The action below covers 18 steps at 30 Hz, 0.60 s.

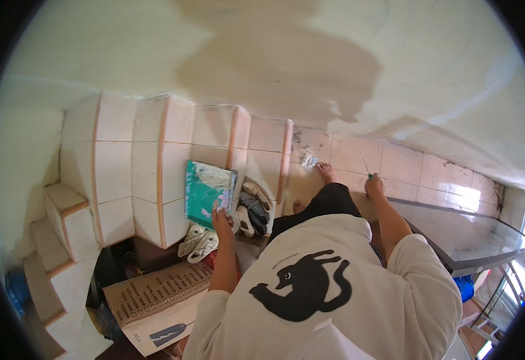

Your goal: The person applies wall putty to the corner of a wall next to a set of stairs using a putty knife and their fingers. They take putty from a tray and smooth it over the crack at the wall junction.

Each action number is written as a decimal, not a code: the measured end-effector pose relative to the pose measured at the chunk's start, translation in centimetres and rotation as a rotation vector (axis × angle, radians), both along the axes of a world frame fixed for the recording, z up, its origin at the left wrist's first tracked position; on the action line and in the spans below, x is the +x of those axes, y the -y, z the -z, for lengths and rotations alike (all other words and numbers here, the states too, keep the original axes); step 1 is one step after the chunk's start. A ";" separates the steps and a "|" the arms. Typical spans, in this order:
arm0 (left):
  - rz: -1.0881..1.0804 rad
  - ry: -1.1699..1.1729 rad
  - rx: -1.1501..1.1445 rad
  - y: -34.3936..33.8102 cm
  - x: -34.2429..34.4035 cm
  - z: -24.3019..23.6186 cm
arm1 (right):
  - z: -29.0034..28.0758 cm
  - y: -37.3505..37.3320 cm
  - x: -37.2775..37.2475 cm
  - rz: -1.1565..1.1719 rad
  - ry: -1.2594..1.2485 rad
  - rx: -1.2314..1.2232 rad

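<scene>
Below the tiled stairs (154,156): left hand (220,217) grips green plaster-smeared board (208,191), fingers curled on its lower edge. Right hand (374,185) closed round thin tool (366,167) over floor tiles. Printed cardboard box (154,300) lower left; shoes (247,213) crowd beside board.

Tool (366,168) in right fist: too small.

We stand on a pale tiled floor (406,165). Beside our bare foot (325,172) a small scrap (309,160) lies on the tiles. Left of the foot, shoes (252,210) sit at the base of tiled stairs (154,156), with a cardboard box (154,300) farther left.
</scene>
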<state>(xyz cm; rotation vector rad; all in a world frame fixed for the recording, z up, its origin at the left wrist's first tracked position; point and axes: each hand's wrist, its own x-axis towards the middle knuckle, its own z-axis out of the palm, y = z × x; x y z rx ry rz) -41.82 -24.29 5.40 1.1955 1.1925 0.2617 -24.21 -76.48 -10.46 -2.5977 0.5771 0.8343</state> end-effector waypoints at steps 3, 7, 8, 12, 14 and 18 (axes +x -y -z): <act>-0.054 0.024 -0.019 -1.2 -2.3 -0.9 | -1.8 -0.5 -1.3 0.024 -0.012 0.007; -0.128 0.076 -0.053 -2.1 -3.9 0.4 | -3.2 1.0 -1.4 0.000 0.042 -0.026; -0.144 0.080 -0.070 -2.2 -4.6 1.1 | -3.9 0.9 -1.3 -0.019 0.060 -0.030; -0.264 0.173 -0.178 -2.4 -6.9 3.8 | -6.2 1.1 -0.1 -0.118 0.134 -0.038; -0.348 0.164 -0.266 -0.8 -6.5 4.5 | -6.4 2.1 0.8 -0.185 0.160 -0.044; -0.500 0.315 -0.527 0.4 -6.1 4.3 | -7.7 0.8 2.2 -0.347 0.209 0.009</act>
